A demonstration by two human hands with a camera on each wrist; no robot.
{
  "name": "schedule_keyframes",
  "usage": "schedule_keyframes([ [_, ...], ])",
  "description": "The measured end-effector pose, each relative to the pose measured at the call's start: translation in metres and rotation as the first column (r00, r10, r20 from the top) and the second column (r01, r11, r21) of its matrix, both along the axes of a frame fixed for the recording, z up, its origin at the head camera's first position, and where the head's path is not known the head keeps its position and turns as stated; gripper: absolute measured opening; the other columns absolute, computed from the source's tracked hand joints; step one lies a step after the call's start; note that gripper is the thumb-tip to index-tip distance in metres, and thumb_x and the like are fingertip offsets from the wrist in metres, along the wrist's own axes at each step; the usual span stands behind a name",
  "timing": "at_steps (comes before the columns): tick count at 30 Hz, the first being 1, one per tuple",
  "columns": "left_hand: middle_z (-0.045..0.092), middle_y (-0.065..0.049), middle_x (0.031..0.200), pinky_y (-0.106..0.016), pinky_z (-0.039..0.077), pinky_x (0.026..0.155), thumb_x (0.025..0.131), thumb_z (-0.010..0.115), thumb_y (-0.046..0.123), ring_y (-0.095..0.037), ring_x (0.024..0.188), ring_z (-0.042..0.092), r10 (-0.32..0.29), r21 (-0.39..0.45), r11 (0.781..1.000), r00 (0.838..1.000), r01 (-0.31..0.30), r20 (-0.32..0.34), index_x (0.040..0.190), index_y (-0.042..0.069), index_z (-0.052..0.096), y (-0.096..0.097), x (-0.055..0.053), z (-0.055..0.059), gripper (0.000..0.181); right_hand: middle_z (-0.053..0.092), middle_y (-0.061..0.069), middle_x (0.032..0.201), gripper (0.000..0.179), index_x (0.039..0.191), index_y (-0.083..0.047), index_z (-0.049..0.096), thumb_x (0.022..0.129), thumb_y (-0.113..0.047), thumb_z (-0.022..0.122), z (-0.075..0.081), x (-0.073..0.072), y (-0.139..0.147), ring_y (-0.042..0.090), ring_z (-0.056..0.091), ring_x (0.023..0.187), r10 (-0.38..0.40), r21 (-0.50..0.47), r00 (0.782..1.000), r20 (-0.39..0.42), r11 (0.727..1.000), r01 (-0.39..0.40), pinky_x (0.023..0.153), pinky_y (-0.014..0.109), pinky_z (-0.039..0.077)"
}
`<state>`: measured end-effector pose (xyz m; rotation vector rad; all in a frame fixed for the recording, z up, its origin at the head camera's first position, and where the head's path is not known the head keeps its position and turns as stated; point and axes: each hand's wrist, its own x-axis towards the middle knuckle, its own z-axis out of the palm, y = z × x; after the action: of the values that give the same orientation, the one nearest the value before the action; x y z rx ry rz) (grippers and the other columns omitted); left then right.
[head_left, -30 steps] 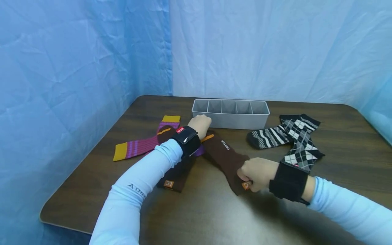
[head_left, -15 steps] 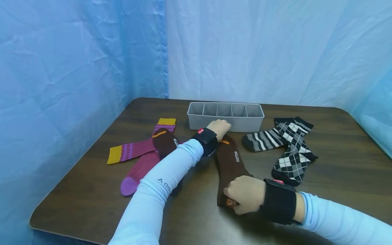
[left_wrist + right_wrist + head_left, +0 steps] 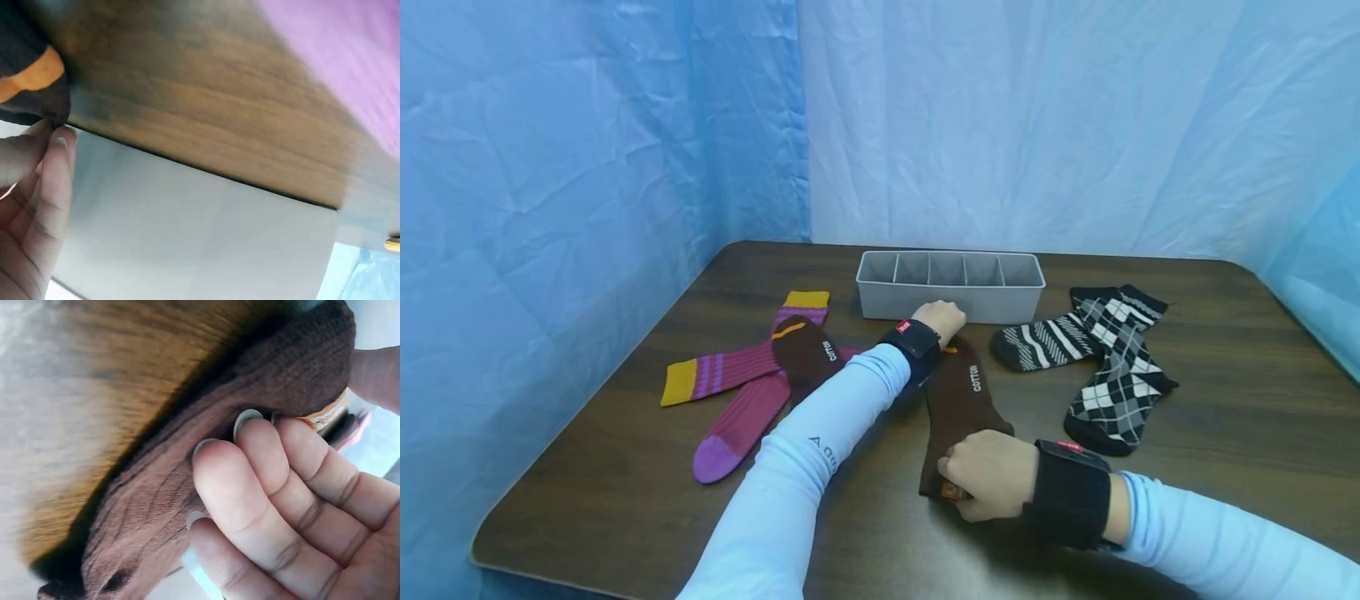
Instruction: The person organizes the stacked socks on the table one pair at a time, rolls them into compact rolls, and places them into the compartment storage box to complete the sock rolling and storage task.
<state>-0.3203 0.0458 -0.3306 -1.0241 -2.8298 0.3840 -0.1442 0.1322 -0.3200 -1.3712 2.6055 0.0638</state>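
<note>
A dark brown sock (image 3: 957, 400) shows an orange stripe, white lettering and an orange label (image 3: 951, 490); a second brown sock (image 3: 807, 354) repeats the stripe and lettering. Magenta socks (image 3: 752, 412) carry purple bands, yellow cuffs and a purple toe. Black, white and grey socks (image 3: 1123, 367) mix argyle diamonds with stripes. I see a grey box (image 3: 887, 300), a wood-grained brown table (image 3: 625, 467), light blue sleeves (image 3: 790, 492), black wrist straps (image 3: 1071, 496) and blue sheets (image 3: 1030, 125).

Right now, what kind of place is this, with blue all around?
Probably a little booth set up for filming, though I can't be sure: blue sheets hang behind and beside the brown table, and black bands wrap both wrists.
</note>
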Motion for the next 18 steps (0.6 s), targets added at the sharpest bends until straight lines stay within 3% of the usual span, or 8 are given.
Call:
schedule_keyframes([
  [3, 0.063, -0.002, 0.093, -0.028, 0.048, 0.071, 0.071, 0.065, 0.014, -0.015, 0.085, 0.059, -0.01, 0.04, 0.999, 1.0, 0.01, 0.001, 0.093, 0.014, 0.063, -0.003, 0.004, 0.003, 0.022, 0.047, -0.011, 0.06, 0.012, 0.076, -0.014, 0.057, 0.07, -0.024, 0.061, 0.0, -0.002, 0.002, 0.0, 0.037, 0.048, -0.001, -0.008, 0.999, 0.046, 1.0, 0.001, 0.044, 0.018, 0.031],
  [7, 0.061, -0.003, 0.095, -0.026, 0.047, 0.072, 0.075, 0.059, 0.003, -0.015, 0.086, 0.058, -0.048, 0.161, 0.986, 0.999, 0.047, 0.001, 0.1, 0.012, 0.061, -0.009, 0.016, 0.019, 0.027, 0.047, -0.011, 0.065, 0.011, 0.076, -0.016, 0.056, 0.074, -0.027, 0.06, 0.008, -0.002, 0.008, -0.002, 0.038, 0.052, 0.021, -0.048, 0.996, 0.084, 0.999, -0.017, 0.046, 0.015, 0.032],
  [9, 0.061, -0.003, 0.093, -0.025, 0.046, 0.071, 0.076, 0.057, 0.001, -0.014, 0.084, 0.057, -0.073, 0.196, 0.979, 0.996, 0.062, 0.045, 0.099, 0.011, 0.061, -0.01, 0.023, 0.027, 0.025, 0.048, -0.011, 0.068, 0.011, 0.076, -0.017, 0.056, 0.075, -0.027, 0.06, 0.012, -0.002, 0.01, -0.003, 0.039, 0.055, 0.037, -0.072, 0.997, 0.071, 0.997, -0.032, 0.048, 0.014, 0.033],
  [13, 0.063, -0.003, 0.088, -0.026, 0.045, 0.068, 0.077, 0.057, 0.004, -0.014, 0.079, 0.057, -0.089, 0.148, 0.987, 0.98, 0.063, 0.176, 0.09, 0.009, 0.064, -0.007, 0.037, 0.033, 0.016, 0.05, -0.009, 0.07, 0.009, 0.077, -0.017, 0.055, 0.074, -0.023, 0.061, 0.013, -0.002, 0.01, -0.002, 0.041, 0.057, 0.062, -0.087, 0.997, 0.035, 0.994, -0.059, 0.05, 0.014, 0.035],
  [18, 0.063, -0.003, 0.091, -0.025, 0.046, 0.068, 0.079, 0.056, 0.007, -0.014, 0.08, 0.057, -0.032, 0.038, 0.999, 0.973, 0.024, 0.229, 0.091, 0.011, 0.065, 0.0, 0.037, 0.021, 0.016, 0.052, -0.008, 0.071, 0.009, 0.079, -0.015, 0.057, 0.073, -0.019, 0.062, 0.007, -0.004, 0.007, -0.002, 0.042, 0.057, 0.056, -0.087, 0.996, 0.067, 0.995, -0.05, 0.052, 0.014, 0.036],
])
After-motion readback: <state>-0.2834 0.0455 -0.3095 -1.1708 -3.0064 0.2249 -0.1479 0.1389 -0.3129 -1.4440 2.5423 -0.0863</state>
